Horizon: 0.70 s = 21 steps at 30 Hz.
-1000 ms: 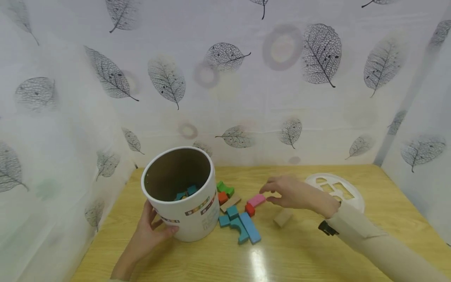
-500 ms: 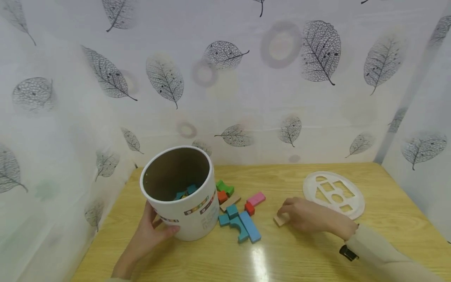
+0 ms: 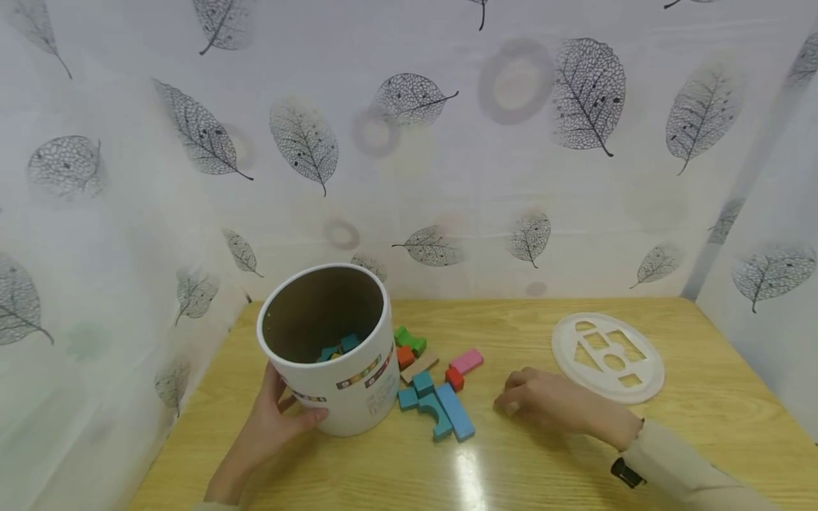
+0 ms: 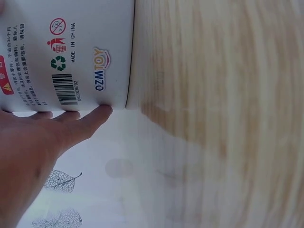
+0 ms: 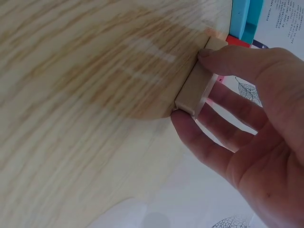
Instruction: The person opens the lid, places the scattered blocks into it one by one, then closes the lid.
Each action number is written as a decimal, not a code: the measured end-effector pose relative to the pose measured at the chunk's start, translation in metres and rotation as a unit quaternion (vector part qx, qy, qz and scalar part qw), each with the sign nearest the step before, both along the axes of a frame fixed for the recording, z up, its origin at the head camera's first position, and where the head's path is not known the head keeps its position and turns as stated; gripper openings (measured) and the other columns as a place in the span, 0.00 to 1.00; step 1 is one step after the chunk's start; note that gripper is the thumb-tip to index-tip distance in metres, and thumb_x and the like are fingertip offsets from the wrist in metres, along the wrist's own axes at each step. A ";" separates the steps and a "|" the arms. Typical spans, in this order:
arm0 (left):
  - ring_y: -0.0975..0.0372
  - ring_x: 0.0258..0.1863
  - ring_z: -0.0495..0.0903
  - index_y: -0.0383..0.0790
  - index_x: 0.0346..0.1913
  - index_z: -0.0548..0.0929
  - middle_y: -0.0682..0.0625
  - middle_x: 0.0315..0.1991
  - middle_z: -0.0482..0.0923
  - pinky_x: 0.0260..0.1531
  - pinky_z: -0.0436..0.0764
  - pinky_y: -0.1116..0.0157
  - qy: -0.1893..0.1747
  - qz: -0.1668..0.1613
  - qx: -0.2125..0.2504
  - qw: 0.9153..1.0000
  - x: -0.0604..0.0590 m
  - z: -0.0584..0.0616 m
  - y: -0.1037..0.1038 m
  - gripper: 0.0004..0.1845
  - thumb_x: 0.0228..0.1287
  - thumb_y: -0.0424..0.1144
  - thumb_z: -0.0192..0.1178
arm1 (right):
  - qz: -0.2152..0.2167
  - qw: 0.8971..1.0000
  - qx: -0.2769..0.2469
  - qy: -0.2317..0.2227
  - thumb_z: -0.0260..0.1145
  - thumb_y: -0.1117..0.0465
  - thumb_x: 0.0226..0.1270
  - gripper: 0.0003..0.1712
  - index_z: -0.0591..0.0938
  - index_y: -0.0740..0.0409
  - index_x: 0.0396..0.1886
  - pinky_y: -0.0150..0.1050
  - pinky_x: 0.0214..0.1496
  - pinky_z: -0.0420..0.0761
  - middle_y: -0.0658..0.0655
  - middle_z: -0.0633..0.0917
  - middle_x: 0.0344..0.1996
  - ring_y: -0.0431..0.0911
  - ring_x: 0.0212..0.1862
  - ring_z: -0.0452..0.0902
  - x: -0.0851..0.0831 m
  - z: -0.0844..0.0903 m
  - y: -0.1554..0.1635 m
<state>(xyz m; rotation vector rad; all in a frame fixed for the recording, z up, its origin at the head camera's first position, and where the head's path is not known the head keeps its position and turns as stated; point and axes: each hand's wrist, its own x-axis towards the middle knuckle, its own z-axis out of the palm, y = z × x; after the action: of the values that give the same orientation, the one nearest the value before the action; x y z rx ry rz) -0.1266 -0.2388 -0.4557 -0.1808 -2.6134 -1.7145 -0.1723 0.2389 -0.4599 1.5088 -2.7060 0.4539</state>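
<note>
A white toy bucket [image 3: 348,419], tilted a little towards me, stands on the left of the table with blue blocks [image 3: 329,353] inside. My left hand [image 3: 271,419] holds its side, thumb at the front and fingers round the left; the left wrist view shows the fingertips against the printed wall. On the right, my right hand [image 3: 559,403] pinches a plain wooden block [image 5: 198,88] between thumb and fingers, low over the tabletop. The hand hides this block in the head view.
Between bucket and right hand lie a pink block [image 3: 466,361], a red block [image 3: 454,379], a long blue block [image 3: 455,411], a teal arch [image 3: 437,417], a green block [image 3: 410,341] and several others. Behind the right hand lies a round white lid with cut-out shapes [image 3: 569,341].
My right hand has come from beside the pink block down and to the right, and has taken hold of the plain wooden block. The left hand stays on the bucket.
</note>
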 end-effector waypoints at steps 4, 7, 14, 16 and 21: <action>0.33 0.79 0.51 0.57 0.82 0.41 0.41 0.83 0.46 0.64 0.70 0.28 0.003 -0.002 0.001 1.000 0.000 0.000 -0.001 0.63 0.55 0.38 0.77 | 0.002 1.000 -0.010 -0.004 0.72 0.67 0.63 0.18 0.89 0.44 0.50 0.36 0.44 0.87 0.51 0.86 0.42 0.42 0.44 0.82 0.000 -0.001 0.000; 0.33 0.79 0.51 0.56 0.82 0.41 0.41 0.83 0.46 0.64 0.70 0.28 0.003 -0.002 0.003 1.000 0.000 -0.001 -0.001 0.63 0.55 0.38 0.77 | 0.008 1.000 -0.030 0.000 0.73 0.67 0.62 0.17 0.89 0.47 0.49 0.34 0.43 0.88 0.52 0.87 0.41 0.42 0.42 0.83 -0.001 0.001 -0.001; 0.33 0.79 0.49 0.58 0.82 0.40 0.41 0.83 0.45 0.65 0.69 0.27 0.004 -0.004 0.004 1.000 -0.001 -0.002 -0.002 0.63 0.55 0.37 0.77 | 0.008 0.998 -0.051 0.032 0.75 0.69 0.58 0.17 0.89 0.53 0.48 0.31 0.41 0.87 0.53 0.86 0.40 0.41 0.40 0.82 -0.004 0.008 -0.001; 0.32 0.79 0.49 0.58 0.82 0.40 0.41 0.83 0.45 0.64 0.69 0.27 0.008 -0.005 0.005 1.000 -0.001 -0.003 -0.002 0.63 0.55 0.37 0.77 | 0.004 0.998 -0.051 0.031 0.76 0.70 0.56 0.19 0.89 0.54 0.49 0.32 0.42 0.88 0.53 0.86 0.41 0.42 0.41 0.83 -0.005 0.010 0.000; 0.32 0.79 0.50 0.57 0.82 0.40 0.41 0.83 0.45 0.64 0.69 0.26 0.013 -0.006 0.007 1.000 -0.001 -0.004 -0.003 0.63 0.55 0.36 0.77 | -0.006 0.998 -0.049 0.030 0.77 0.71 0.53 0.22 0.88 0.55 0.50 0.32 0.43 0.88 0.54 0.86 0.43 0.43 0.42 0.83 -0.006 0.014 0.002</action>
<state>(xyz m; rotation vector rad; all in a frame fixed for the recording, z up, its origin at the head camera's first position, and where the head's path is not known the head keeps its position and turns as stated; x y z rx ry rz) -0.1272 -0.2415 -0.4600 -0.2180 -2.5868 -1.7202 -0.1788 0.2410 -0.4458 1.4575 -2.6060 0.5231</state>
